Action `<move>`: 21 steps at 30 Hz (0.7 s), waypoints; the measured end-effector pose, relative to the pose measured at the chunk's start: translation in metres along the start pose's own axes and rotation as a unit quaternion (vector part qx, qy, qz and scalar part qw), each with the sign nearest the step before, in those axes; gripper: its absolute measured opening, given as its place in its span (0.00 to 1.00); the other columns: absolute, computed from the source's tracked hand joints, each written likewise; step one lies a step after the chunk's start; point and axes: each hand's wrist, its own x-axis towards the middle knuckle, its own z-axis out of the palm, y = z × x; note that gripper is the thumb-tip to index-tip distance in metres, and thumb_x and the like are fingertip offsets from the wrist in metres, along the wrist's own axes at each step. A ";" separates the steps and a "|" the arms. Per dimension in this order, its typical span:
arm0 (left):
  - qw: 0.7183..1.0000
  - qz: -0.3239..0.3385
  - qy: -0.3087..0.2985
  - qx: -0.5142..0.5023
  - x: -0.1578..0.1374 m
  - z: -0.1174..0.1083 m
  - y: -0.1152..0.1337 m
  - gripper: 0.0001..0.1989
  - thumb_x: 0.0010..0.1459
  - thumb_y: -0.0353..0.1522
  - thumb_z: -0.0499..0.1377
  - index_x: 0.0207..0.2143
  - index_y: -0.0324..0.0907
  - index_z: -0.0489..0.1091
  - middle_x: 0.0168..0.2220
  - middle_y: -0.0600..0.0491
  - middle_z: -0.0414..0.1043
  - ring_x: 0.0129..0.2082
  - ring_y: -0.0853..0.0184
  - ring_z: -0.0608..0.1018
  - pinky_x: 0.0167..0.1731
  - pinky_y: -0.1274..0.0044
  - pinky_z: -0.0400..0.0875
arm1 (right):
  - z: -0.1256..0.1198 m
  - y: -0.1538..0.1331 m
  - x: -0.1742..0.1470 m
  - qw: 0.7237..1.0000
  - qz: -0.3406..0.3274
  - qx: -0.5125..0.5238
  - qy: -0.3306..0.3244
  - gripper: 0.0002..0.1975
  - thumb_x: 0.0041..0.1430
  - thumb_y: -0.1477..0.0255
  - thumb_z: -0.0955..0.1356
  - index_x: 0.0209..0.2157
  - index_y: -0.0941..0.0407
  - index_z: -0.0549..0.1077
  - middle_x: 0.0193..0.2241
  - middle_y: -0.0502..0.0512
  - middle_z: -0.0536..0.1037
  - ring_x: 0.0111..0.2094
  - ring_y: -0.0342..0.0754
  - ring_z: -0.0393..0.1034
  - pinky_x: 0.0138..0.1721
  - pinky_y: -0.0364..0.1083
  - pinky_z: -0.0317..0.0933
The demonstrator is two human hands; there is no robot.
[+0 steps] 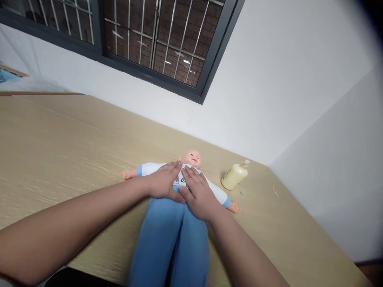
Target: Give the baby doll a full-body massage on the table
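A baby doll lies on its back on the wooden table, head toward the wall and arms spread wide. It wears a white top with blue cuffs and long blue trousers that stretch toward me. Flat on the left side of its chest rests my left hand, fingers extended. My right hand lies on the other side of the chest, also with fingers stretched out. The two thumbs come close together over the doll's belly. Between my hands, part of a dark print on the top shows; the rest is covered.
A cream pump bottle stands right of the doll, with a tiny blue bit near its base. The tabletop meets a white wall below a barred window. Whitish sheeting lies at far left.
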 end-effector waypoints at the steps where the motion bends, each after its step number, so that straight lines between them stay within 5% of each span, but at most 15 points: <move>1: 1.000 -0.009 -0.018 0.000 0.000 -0.001 0.000 0.66 0.39 0.60 0.67 0.71 0.34 0.46 0.71 0.30 0.44 0.70 0.37 0.49 0.65 0.53 0.50 | -0.001 0.005 -0.001 1.000 0.015 0.006 -0.001 0.35 0.70 0.49 0.55 0.71 0.50 0.47 0.72 0.54 0.45 0.73 0.56 0.34 0.71 0.65 0.32; 6: 0.998 -0.028 -0.052 0.001 -0.001 -0.006 0.002 0.70 0.39 0.64 0.64 0.72 0.33 0.40 0.72 0.30 0.36 0.71 0.38 0.44 0.66 0.51 0.47 | -0.008 0.037 -0.007 0.997 0.065 0.046 -0.008 0.43 0.66 0.46 0.60 0.72 0.50 0.41 0.73 0.55 0.39 0.73 0.59 0.33 0.70 0.65 0.38; 10: 0.997 -0.051 -0.066 0.000 -0.001 -0.008 0.003 0.71 0.40 0.64 0.64 0.72 0.32 0.37 0.73 0.33 0.33 0.72 0.40 0.42 0.67 0.54 0.45 | -0.023 0.056 -0.014 0.992 0.069 0.101 -0.032 0.43 0.63 0.46 0.64 0.72 0.47 0.44 0.72 0.55 0.46 0.72 0.64 0.42 0.69 0.68 0.42; 16: 0.997 -0.054 -0.054 -0.011 -0.002 -0.008 0.004 0.69 0.40 0.63 0.64 0.73 0.37 0.39 0.73 0.36 0.36 0.72 0.40 0.43 0.67 0.54 0.47 | -0.045 0.053 -0.015 0.967 0.047 0.227 -0.104 0.38 0.63 0.50 0.66 0.70 0.44 0.52 0.71 0.51 0.52 0.69 0.60 0.50 0.68 0.61 0.49; 21: 0.998 -0.065 -0.027 0.004 -0.003 -0.005 0.007 0.70 0.38 0.61 0.66 0.73 0.34 0.41 0.73 0.37 0.37 0.72 0.44 0.45 0.68 0.58 0.48 | -0.045 0.061 -0.016 0.943 0.054 0.300 -0.132 0.42 0.61 0.52 0.70 0.70 0.42 0.49 0.71 0.49 0.52 0.70 0.57 0.50 0.69 0.60 0.49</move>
